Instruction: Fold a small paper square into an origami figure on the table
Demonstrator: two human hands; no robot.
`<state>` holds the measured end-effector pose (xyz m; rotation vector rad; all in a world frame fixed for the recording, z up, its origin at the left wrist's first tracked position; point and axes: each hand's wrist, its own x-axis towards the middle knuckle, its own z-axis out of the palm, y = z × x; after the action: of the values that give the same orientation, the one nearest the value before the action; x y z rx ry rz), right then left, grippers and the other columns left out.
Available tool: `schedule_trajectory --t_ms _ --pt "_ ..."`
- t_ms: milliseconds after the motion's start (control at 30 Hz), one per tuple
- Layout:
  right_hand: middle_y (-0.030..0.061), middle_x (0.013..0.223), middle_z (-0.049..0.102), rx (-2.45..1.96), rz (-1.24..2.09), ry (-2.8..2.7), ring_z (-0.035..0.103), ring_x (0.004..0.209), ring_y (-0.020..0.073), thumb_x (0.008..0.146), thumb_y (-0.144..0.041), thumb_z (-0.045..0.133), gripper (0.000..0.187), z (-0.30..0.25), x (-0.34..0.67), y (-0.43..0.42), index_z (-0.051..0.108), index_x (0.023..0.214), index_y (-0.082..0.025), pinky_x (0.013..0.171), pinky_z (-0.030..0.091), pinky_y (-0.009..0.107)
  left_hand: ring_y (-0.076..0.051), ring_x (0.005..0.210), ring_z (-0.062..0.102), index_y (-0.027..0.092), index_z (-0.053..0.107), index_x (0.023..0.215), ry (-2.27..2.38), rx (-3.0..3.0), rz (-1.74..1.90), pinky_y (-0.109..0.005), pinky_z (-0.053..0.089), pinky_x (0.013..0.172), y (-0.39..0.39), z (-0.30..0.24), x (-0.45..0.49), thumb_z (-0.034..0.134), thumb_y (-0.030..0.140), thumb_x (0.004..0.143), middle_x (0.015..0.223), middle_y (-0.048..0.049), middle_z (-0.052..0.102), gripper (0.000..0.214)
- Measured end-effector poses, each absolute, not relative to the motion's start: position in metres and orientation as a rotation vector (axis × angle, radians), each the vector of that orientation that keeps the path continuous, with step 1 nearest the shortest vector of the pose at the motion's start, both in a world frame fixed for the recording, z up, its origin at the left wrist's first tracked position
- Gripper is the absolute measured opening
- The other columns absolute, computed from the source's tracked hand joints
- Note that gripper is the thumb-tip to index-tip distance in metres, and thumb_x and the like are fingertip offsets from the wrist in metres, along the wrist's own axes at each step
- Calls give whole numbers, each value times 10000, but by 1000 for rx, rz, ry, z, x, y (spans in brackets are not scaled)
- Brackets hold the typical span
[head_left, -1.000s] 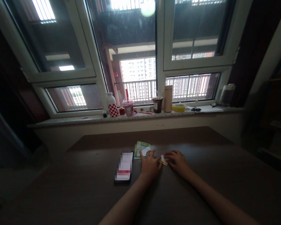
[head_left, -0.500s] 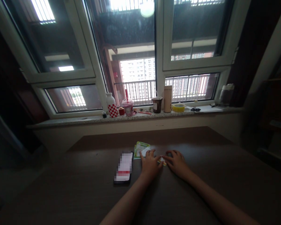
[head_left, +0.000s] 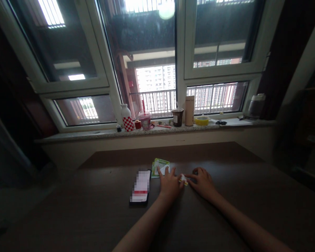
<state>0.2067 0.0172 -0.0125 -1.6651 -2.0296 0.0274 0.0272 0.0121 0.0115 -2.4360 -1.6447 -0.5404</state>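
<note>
A small white-and-yellow folded paper piece [head_left: 183, 179] lies low over the table between my two hands. My left hand [head_left: 170, 184] holds its left edge with thumb and index finger, while the other fingers spread toward the green-and-white printed cards [head_left: 161, 162]. My right hand [head_left: 203, 183] has its index finger and thumb at the piece's right edge; its remaining fingers are curled. The exact contact of the fingertips is too small to make out. Left of my left hand lies a phone [head_left: 141, 187] with its screen lit and blurred.
The brown table [head_left: 225, 217] reaches toward a stone windowsill [head_left: 105, 134]. On the sill stand a checkered bottle [head_left: 127, 118], a pink drink cup [head_left: 145, 120], a dark cup [head_left: 177, 117], a tan flask [head_left: 189, 111], yellow tape [head_left: 202, 121] and black scissors [head_left: 221, 123].
The whole view has shifted slightly, so things sit a little further right. More of the paper piece shows between my hands, and my left fingers are spread a bit wider.
</note>
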Motion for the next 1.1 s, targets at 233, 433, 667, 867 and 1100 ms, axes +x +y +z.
schedule_trajectory --t_ms 233,433,667,867,1100 --pt "64 1000 565 -1685 48 -1962 505 1005 244 821 -514 615 214 -8 208 15 743 966 -422 898 402 398 -369 1290 376 391 683 1117 -1655 -2421 -550 -746 18 1061 11 10 27 513 540 867 1337 -41 549 337" --pt "83 937 578 -1717 3 -1911 516 966 261 775 -517 669 212 -7 209 14 779 852 -354 863 406 406 -372 1286 375 392 684 1118 -1655 -2418 -577 -744 25 1061 12 9 26 536 532 857 1345 -48 540 331" --pt "88 932 577 -1723 -35 -1898 519 977 280 761 -513 681 224 -8 210 13 771 775 -309 873 391 431 -365 1285 377 388 685 1118 -1678 -2438 -609 -733 17 1069 11 9 25 560 518 849 1338 -51 545 324" --pt "83 970 583 -1708 -23 -1937 513 992 267 789 -481 656 240 -14 210 16 722 854 -259 903 390 415 -335 1256 422 364 687 1095 -1712 -2436 -624 -731 54 1068 11 7 26 575 501 848 1311 -59 558 304" --pt "88 1105 575 -1601 36 -1998 488 1073 266 820 -416 640 238 -23 210 24 725 999 -284 950 393 410 -311 1255 432 346 672 1115 -1712 -2439 -658 -722 91 1074 13 3 28 575 485 854 1332 -73 544 311"
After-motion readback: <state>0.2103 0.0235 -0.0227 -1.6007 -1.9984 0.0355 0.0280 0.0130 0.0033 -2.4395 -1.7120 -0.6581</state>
